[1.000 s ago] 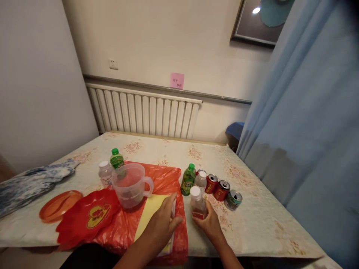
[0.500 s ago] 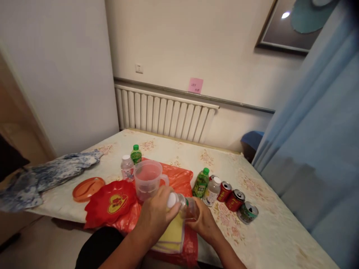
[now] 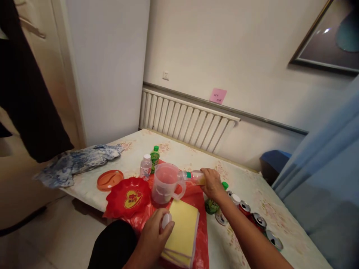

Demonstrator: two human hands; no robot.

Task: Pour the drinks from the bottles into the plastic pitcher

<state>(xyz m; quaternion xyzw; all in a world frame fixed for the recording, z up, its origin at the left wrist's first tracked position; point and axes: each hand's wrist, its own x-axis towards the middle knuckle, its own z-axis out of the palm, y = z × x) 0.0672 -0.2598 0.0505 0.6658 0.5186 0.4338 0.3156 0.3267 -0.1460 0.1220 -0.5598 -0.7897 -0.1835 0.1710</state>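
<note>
We held the open bottle (image 3: 193, 176) tipped at the jug (image 3: 166, 183) rim, right hand (image 3: 212, 184) fingers gripping; left hand (image 3: 155, 233) pinched its cap (image 3: 166, 220). A wobble might have spilled onto the tabletop (image 3: 252, 194).

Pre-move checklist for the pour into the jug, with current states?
1. Cap off bottle: ok. The white cap sits in the left hand.
2. Bottle held: ok. The right hand grips the bottle at its base, lying nearly level.
3. Mouth over jug: ok. The bottle's neck reaches the rim of the jug.
4. Jug upright: ok. It stands on the red bag, handle toward the person.
5. Liquid flowing: cannot tell, too blurred.
6. Nearby items out of the way: ok. The yellow pad and red plate lie apart from the jug.
</note>
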